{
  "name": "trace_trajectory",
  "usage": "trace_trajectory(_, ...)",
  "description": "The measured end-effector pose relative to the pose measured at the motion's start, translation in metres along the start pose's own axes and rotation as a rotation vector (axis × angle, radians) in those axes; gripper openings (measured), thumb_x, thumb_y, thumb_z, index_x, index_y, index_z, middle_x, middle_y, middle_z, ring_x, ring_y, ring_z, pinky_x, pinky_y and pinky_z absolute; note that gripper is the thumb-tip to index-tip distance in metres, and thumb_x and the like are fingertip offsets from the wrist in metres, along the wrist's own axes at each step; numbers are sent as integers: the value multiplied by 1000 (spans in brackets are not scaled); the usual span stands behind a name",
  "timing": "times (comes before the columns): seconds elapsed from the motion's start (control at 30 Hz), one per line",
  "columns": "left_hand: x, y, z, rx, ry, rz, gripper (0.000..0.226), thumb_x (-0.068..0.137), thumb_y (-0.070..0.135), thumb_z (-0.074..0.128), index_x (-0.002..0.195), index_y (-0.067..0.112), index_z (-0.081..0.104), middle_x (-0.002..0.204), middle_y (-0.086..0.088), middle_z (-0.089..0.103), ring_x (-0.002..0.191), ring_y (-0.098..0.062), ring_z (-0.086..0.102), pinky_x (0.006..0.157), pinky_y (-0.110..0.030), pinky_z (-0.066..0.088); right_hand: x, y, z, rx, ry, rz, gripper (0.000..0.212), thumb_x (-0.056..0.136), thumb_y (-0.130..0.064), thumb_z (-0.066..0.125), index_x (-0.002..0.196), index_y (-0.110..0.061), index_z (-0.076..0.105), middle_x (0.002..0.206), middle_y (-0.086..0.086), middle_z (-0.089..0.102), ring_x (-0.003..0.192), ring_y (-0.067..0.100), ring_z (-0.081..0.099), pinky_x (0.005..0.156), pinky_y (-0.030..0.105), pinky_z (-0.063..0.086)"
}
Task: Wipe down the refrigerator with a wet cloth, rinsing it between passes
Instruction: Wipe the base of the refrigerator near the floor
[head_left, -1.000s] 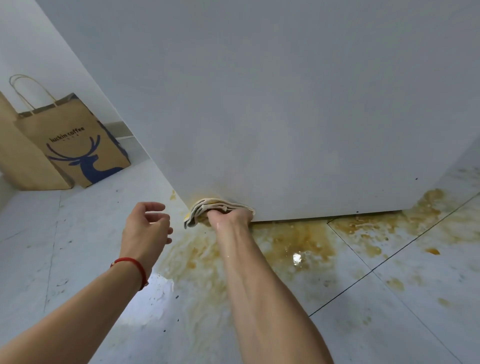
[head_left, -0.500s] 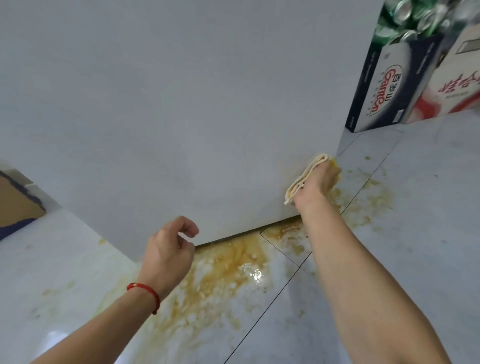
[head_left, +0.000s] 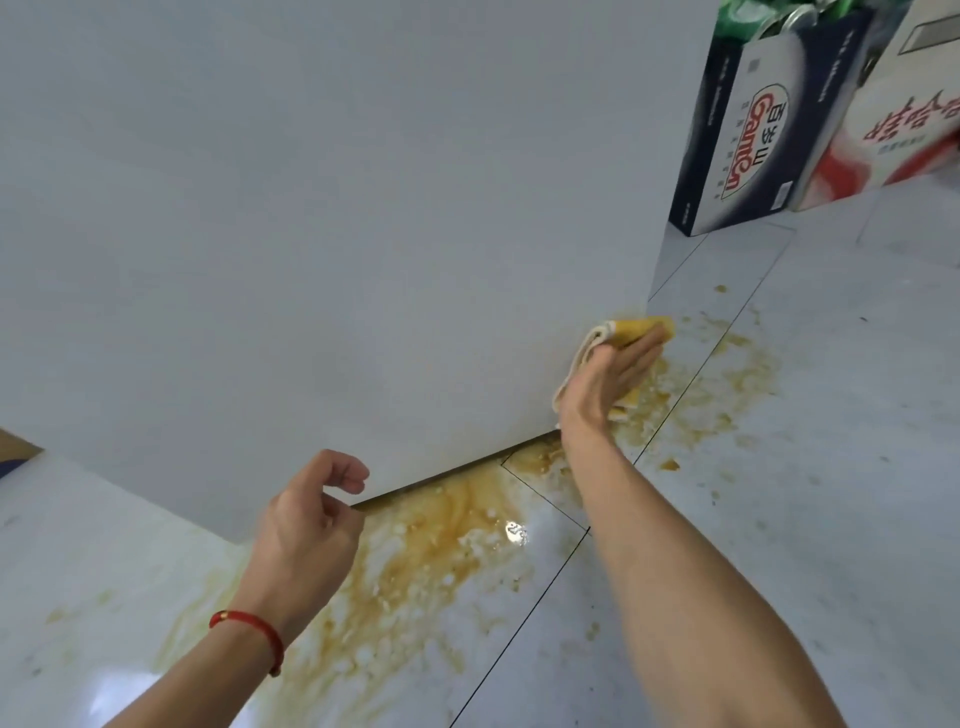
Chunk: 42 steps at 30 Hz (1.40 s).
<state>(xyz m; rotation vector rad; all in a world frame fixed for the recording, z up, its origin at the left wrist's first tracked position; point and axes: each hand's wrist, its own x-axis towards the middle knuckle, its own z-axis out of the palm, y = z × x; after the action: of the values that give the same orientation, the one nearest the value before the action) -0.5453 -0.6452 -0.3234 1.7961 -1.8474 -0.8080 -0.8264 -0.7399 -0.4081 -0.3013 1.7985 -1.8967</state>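
The folded cloth (head_left: 631, 332), stained yellow-brown, is lying flat against the white refrigerator (head_left: 337, 234) at its lower right corner.

Looked like somebody's home kitchen or a storage corner, honestly. A big white refrigerator (head_left: 337, 218) side filled most of the frame, standing on glossy pale floor tiles (head_left: 810, 467) with a brownish-yellow spill (head_left: 441, 525) at its base. In the upper right sat a dark Ganten carton (head_left: 753, 140) and a red-and-white drinks carton (head_left: 898, 114).
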Motion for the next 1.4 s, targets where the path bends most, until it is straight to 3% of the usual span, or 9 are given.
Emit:
trace_trajectory(0.17,-5,-5,-7,-38,30,-62,41,86,-5,52,101,33,60,104,12,68,72,-20,68,63,-29,51,5,9,9,183,99,304,63,103,-47,17,164,-39,6,173,-2,-6,159,20,-8,123,60,-6)
trace_trajectory(0.33,-4,5,4,0,-32,-48,43,85,-6,51,100,33,59,104,12,66,73,-21,68,67,-38,56,-111,41,41,-54,-337,261,78,96,-66,8,159,-30,-20,157,-11,-39,148,8,-33,123,41,-13)
trace_trajectory(0.5,-2,17,1,-1,-60,3,44,87,-5,50,102,36,58,105,13,65,74,-20,67,67,-37,57,-78,20,23,10,-178,375,69,108,-29,28,164,-24,-12,171,4,-17,159,21,-10,125,48,-1)
trace_trajectory(0.7,-5,-6,-20,-139,29,-119,44,87,-9,48,101,31,61,105,7,66,73,-20,69,60,-29,53,28,-6,-18,25,-56,3,62,106,-42,17,164,-34,0,173,-4,-7,159,20,-8,127,56,-4)
trace_trajectory(0.8,-3,-13,-20,-231,103,-206,40,87,-11,45,101,22,63,103,-3,67,72,-24,69,60,-35,55,-19,-16,12,59,35,125,75,92,-52,14,163,-38,-5,173,-2,-12,159,25,-9,123,62,-5)
trace_trajectory(0.97,8,2,-13,-220,106,-175,40,85,-8,46,97,25,65,98,-1,68,78,-28,70,70,-47,61,-139,8,49,-154,-273,-133,69,101,-51,11,162,-33,-14,164,0,-38,153,24,-30,125,53,-10)
trace_trajectory(1.07,12,14,-9,-209,74,-101,41,83,-5,47,96,30,66,97,4,68,81,-29,69,77,-52,60,-128,17,25,-198,-381,-374,72,110,-45,37,152,-57,-20,158,-16,-41,151,15,-34,125,46,-2)
trace_trajectory(1.23,11,3,-14,-268,88,-163,32,88,-1,49,93,26,67,98,3,67,83,-31,70,80,-48,61,-31,-22,-6,-207,-153,-514,73,110,-27,38,164,-26,-11,171,4,-21,157,28,-20,127,59,-1)
trace_trajectory(1.4,5,-37,-28,-393,161,-413,20,92,1,52,93,14,67,87,-7,67,71,-25,68,75,-45,63,-109,-3,50,-201,-121,-632,64,109,-15,33,164,-13,0,171,15,-13,157,35,-16,127,51,-8)
